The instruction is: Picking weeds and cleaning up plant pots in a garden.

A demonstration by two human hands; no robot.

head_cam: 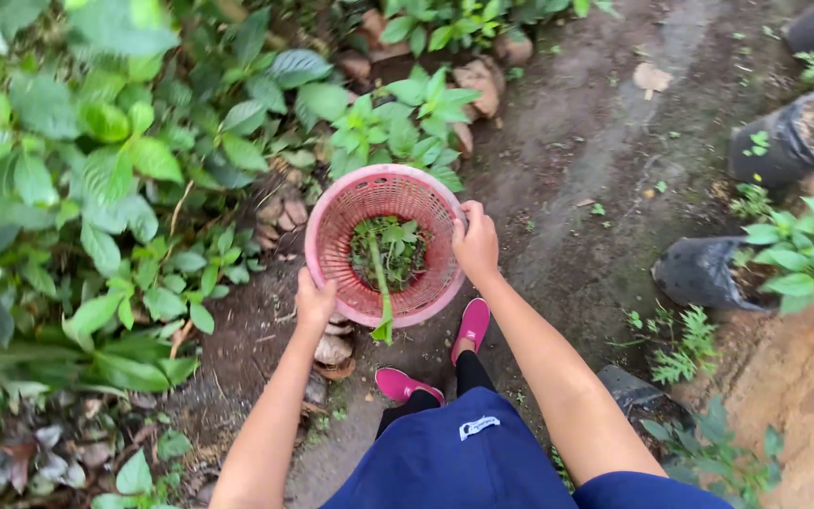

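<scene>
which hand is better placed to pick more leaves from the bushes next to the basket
Probably the left hand: it grips the pink basket rim on the side where the leafy plants grow. The right hand holds the rim beside bare soil.

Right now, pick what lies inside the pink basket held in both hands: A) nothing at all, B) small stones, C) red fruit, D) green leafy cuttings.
D: the pink basket, gripped at its rim by the left hand and the right hand, holds green leafy cuttings, with one stem hanging over the near rim.

A small white oval label (479,428) sits on the dark blue garment at the bottom edge.
</scene>
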